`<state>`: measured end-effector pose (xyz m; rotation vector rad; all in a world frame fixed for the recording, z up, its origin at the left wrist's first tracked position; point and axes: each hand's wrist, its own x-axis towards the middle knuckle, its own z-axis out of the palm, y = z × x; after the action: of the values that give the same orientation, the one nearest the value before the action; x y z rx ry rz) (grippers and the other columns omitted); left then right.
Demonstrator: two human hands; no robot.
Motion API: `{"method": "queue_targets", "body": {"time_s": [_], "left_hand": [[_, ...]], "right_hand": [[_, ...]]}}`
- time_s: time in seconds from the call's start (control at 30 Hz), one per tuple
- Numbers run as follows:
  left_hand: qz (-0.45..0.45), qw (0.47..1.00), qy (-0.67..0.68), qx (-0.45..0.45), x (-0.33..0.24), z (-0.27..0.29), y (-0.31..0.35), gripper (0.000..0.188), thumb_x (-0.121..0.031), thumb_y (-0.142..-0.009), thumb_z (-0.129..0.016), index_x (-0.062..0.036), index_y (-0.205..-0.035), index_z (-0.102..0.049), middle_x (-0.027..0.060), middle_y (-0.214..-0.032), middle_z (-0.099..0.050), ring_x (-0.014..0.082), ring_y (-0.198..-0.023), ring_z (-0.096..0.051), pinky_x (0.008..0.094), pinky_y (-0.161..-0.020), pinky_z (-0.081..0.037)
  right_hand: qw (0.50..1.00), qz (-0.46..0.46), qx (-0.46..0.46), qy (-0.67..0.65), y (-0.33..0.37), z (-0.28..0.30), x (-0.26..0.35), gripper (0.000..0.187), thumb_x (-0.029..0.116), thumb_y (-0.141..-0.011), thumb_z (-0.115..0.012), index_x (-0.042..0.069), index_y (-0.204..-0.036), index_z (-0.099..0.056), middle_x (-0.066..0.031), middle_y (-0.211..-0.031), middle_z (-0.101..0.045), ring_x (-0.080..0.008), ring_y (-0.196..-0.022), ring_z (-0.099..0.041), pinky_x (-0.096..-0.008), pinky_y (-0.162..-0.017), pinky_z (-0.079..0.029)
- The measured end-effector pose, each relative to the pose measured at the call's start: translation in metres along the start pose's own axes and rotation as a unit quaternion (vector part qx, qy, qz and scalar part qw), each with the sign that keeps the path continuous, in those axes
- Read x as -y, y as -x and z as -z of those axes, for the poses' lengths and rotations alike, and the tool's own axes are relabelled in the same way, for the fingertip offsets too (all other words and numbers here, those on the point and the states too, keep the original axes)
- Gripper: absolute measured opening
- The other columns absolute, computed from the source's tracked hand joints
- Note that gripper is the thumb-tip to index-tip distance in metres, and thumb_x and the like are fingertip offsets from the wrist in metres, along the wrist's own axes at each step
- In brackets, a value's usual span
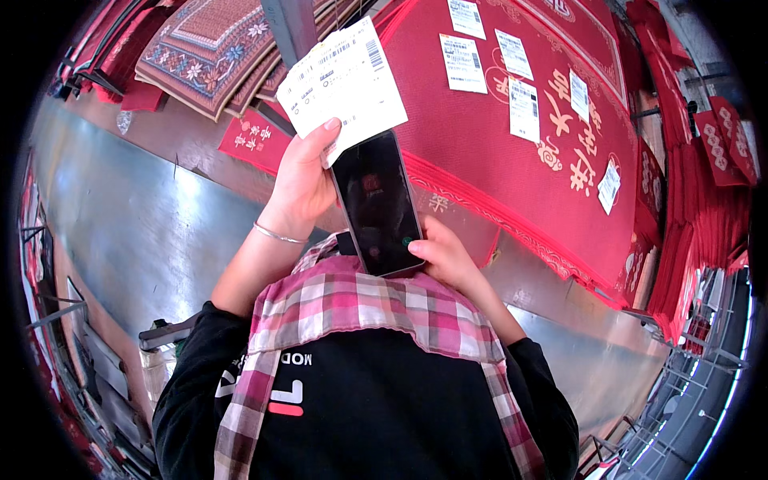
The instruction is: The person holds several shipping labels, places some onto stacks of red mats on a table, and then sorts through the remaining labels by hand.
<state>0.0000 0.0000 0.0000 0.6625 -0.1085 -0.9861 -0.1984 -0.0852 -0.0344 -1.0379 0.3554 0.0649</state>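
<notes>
My left hand is closed on several white paper labels, its thumb pressed flat across their lower edge. Just beneath the labels, a dark smartphone lies at a slant in front of my chest. Around the phone's lower right corner curls my right hand, with the thumb on the edge of the screen and the fingers behind. The phone's upper left edge meets my left hand; whether those fingers also support it is hidden. The screen is dark, with a faint red mark and a small green spot.
To the right spreads a stack of red mats with gold lettering, and several white labels lie on top. Patterned brown rugs are piled at the far left. More red mats hang along the right. A grey metal post stands ahead.
</notes>
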Motion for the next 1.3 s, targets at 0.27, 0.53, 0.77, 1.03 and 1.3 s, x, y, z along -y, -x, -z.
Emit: {"method": "queue_targets", "body": {"time_s": [0.27,0.53,0.77,1.03,1.3], "left_hand": [[0.014,1.000,0.024,0.005,0.005,-0.002,-0.006,0.036,-0.009,-0.083,-0.047,0.0049,-0.115,-0.039,0.0141,-0.108,-0.053,0.0219,-0.096,-0.054,0.0329,-0.082,-0.046],[0.023,0.999,0.023,0.010,0.005,-0.002,-0.009,0.036,-0.009,-0.083,-0.046,0.0046,-0.116,-0.039,0.0144,-0.110,-0.052,0.0225,-0.099,-0.054,0.0334,-0.084,-0.045],[0.028,0.999,0.035,0.023,0.005,-0.003,-0.010,0.036,-0.007,-0.084,-0.045,0.0045,-0.116,-0.038,0.0146,-0.111,-0.051,0.0230,-0.099,-0.053,0.0340,-0.085,-0.045],[0.023,0.999,0.036,0.019,0.005,-0.002,-0.012,0.036,-0.007,-0.083,-0.046,0.0039,-0.116,-0.038,0.0145,-0.111,-0.052,0.0232,-0.099,-0.053,0.0346,-0.085,-0.045],[0.027,0.998,0.043,0.027,0.004,-0.001,-0.012,0.038,-0.008,-0.082,-0.048,0.0036,-0.117,-0.038,0.0145,-0.110,-0.052,0.0234,-0.098,-0.054,0.0344,-0.083,-0.046]], "right_hand": [[0.992,-0.086,-0.008,-0.091,0.005,-0.001,0.007,0.049,0.015,-0.074,-0.047,-0.002,-0.117,-0.032,-0.0154,-0.097,-0.053,-0.0234,-0.076,-0.058,-0.0332,-0.057,-0.050],[0.988,-0.108,-0.064,-0.091,0.006,-0.012,0.017,0.037,0.004,-0.075,-0.041,0.000,-0.111,-0.037,-0.0122,-0.090,-0.054,-0.0197,-0.071,-0.058,-0.0293,-0.057,-0.050],[0.991,-0.103,-0.075,-0.033,0.007,-0.015,0.020,0.030,0.010,-0.082,-0.044,0.000,-0.109,-0.040,-0.0107,-0.091,-0.054,-0.0177,-0.073,-0.058,-0.0281,-0.056,-0.051],[0.991,-0.099,-0.076,-0.049,0.005,-0.012,0.017,0.027,0.012,-0.083,-0.042,0.000,-0.107,-0.040,-0.0112,-0.089,-0.055,-0.0195,-0.071,-0.058,-0.0301,-0.054,-0.051],[0.981,-0.126,-0.081,-0.123,0.001,-0.004,0.008,0.028,0.016,-0.083,-0.036,-0.001,-0.106,-0.038,-0.0176,-0.096,-0.053,-0.0278,-0.077,-0.058,-0.0369,-0.053,-0.051]]}}
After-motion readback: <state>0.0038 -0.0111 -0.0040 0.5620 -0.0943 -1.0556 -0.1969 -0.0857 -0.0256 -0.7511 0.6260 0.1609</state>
